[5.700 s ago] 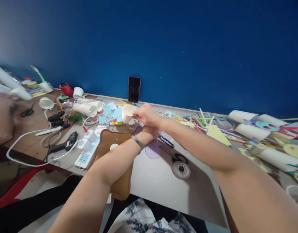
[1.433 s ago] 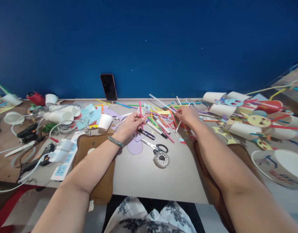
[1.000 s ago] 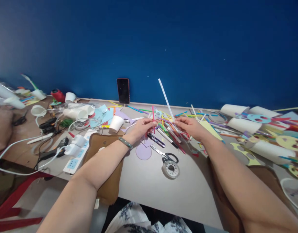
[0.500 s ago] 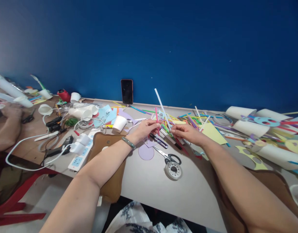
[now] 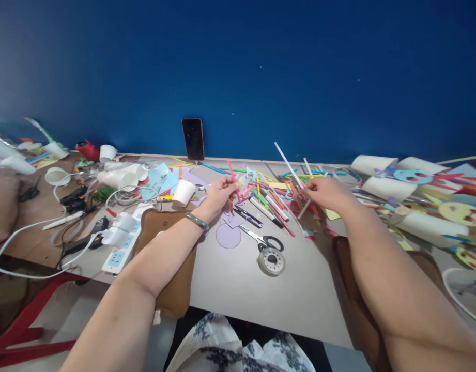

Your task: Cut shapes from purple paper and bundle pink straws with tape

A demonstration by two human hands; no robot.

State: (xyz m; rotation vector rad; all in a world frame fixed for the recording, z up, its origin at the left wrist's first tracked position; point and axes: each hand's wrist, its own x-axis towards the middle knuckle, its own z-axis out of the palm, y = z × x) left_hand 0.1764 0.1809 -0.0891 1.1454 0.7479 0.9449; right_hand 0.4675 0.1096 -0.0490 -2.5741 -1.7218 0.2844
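A pink straw stands up from the closed fingers of my left hand, which has a bangle at its wrist. My right hand pinches the lower end of a white straw that leans up and to the left. Between the hands lies a pile of coloured straws, pens and paper scraps. Nearer to me are scissors with black handles, partly over a purple paper circle. A roll of clear tape touches the scissors' handles.
A phone leans against the blue wall. On the left are a paper cup, a power strip with plugs and cables, and another person's arm. White paper tubes with coloured cutouts lie on the right.
My right hand has moved right with the white straw, away from my left hand, uncovering more of the pile. My left hand still holds the pink straw. The whole view has shifted slightly.
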